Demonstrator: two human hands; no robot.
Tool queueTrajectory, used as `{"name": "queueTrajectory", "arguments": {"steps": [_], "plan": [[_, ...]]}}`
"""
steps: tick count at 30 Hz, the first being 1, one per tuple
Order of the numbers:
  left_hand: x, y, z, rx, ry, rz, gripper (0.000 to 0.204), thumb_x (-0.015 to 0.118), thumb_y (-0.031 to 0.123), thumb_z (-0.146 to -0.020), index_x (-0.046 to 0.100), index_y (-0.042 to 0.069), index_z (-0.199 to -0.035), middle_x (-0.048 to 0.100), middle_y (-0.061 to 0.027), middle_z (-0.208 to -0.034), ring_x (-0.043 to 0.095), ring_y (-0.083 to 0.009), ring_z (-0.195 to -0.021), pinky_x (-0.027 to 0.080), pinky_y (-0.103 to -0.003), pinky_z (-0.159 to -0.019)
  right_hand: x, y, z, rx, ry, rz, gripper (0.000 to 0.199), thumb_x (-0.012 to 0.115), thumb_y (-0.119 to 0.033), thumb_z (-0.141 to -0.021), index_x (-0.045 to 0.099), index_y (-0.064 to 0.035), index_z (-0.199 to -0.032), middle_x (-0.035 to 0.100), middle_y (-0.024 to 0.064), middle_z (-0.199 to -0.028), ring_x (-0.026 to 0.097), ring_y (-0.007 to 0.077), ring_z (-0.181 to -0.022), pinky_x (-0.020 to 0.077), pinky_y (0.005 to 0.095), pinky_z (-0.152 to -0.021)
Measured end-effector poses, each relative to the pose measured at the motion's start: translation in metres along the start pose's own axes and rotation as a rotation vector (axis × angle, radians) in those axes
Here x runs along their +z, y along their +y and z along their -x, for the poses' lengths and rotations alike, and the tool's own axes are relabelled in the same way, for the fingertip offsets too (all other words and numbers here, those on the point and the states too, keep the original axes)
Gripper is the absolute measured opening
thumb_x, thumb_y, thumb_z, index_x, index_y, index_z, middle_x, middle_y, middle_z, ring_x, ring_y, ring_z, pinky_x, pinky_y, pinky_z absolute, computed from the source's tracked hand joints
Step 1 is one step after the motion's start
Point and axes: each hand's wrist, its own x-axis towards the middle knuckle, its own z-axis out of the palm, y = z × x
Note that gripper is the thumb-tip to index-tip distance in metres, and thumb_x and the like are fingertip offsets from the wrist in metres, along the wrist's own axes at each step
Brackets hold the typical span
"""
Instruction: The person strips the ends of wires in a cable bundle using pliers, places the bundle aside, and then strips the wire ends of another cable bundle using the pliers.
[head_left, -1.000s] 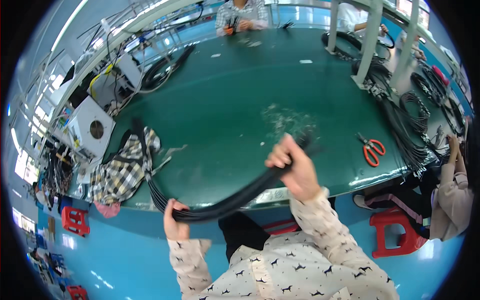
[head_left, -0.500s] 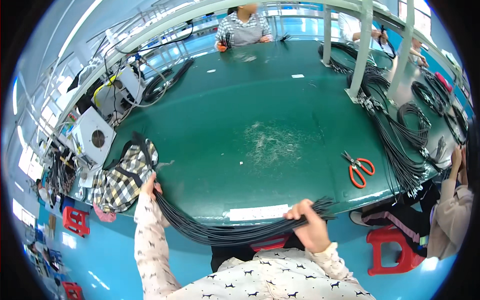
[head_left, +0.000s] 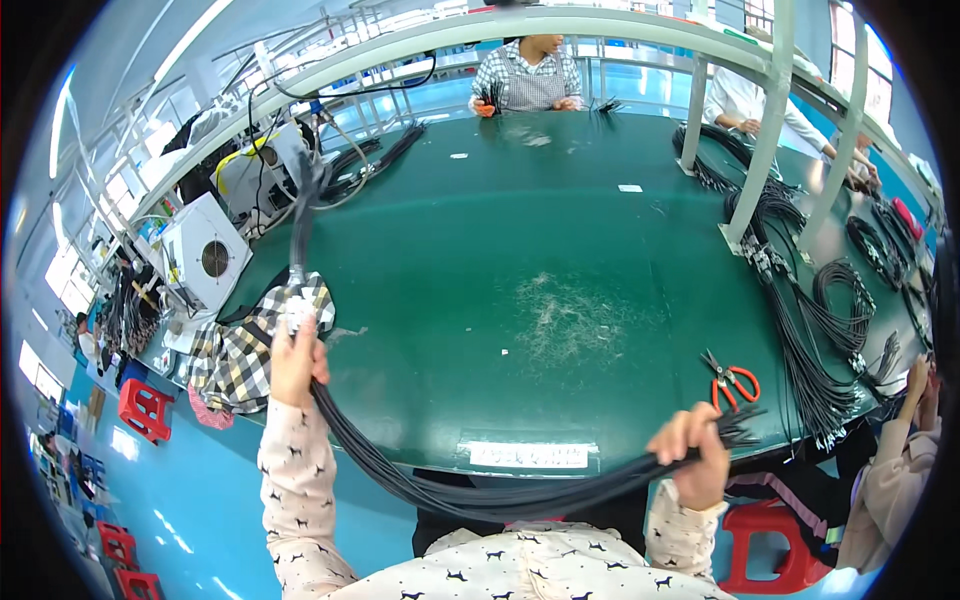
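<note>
A thick bundle of black cables [head_left: 440, 492] sags in a curve between my two hands, in front of the green table's near edge. My left hand [head_left: 297, 362] is closed round the bundle near one end. Above that fist, white connectors show and the black tail stands upward, smeared by motion. Toward the other end, my right hand [head_left: 692, 452] grips the bundle, and loose cable tips fan out past the fingers. Red-handled cutters [head_left: 728, 380] lie on the table just beyond my right hand. A checked cloth [head_left: 262, 345] lies beside my left hand.
Short fibre scraps [head_left: 570, 320] litter the green table [head_left: 440, 260]. More cable bundles [head_left: 800, 340] lie along the right, by metal posts [head_left: 765, 140]. A white box-shaped device [head_left: 205, 252] stands at left. A co-worker [head_left: 530, 75] sits across; another person [head_left: 895, 470] is at right.
My right hand has moved right, still gripping the bundle. The left hand has lifted its end, so the tail now swings upward. The view has shifted slightly.
</note>
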Motion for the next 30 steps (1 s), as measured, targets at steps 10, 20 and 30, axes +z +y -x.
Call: {"name": "queueTrajectory", "arguments": {"steps": [10,20,30], "plan": [[0.078,-0.067,0.011,-0.199,-0.394,-0.069,0.019,0.052,0.024,-0.085,0.042,0.009,-0.091,0.042,-0.0011,-0.056,0.038,-0.0088,-0.037,0.032,-0.024,-0.033,-0.04,-0.035,0.051,0.015,0.273,0.104,0.025,0.037,-0.026,-0.091,0.033,-0.0093,-0.073,0.036,0.0021,-0.06,0.042,0.0137,-0.053,0.0414,0.0306,-0.061],[0.017,-0.157,-0.211,0.273,-0.019,-0.716,0.044,0.064,0.031,-0.074,0.051,0.0,-0.103,0.057,-0.0127,-0.074,0.058,-0.0183,-0.066,0.047,-0.032,-0.056,0.03,0.059,0.031,0.465,0.318,0.427,0.02,0.045,-0.023,-0.089,0.051,-0.0033,-0.09,0.053,0.0073,-0.076,0.052,0.015,-0.062,0.0431,0.0252,-0.055],[-0.111,-0.123,-0.065,-0.013,0.382,-1.439,0.052,0.067,0.034,-0.068,0.05,0.013,-0.112,0.047,-0.0193,-0.106,0.053,-0.0359,-0.093,0.045,-0.039,-0.078,0.012,0.068,0.022,0.597,0.397,0.193,0.025,0.046,-0.022,-0.088,0.053,-0.0024,-0.102,0.062,0.0115,-0.083,0.063,0.0221,-0.066,0.0532,0.0292,-0.057]]}}
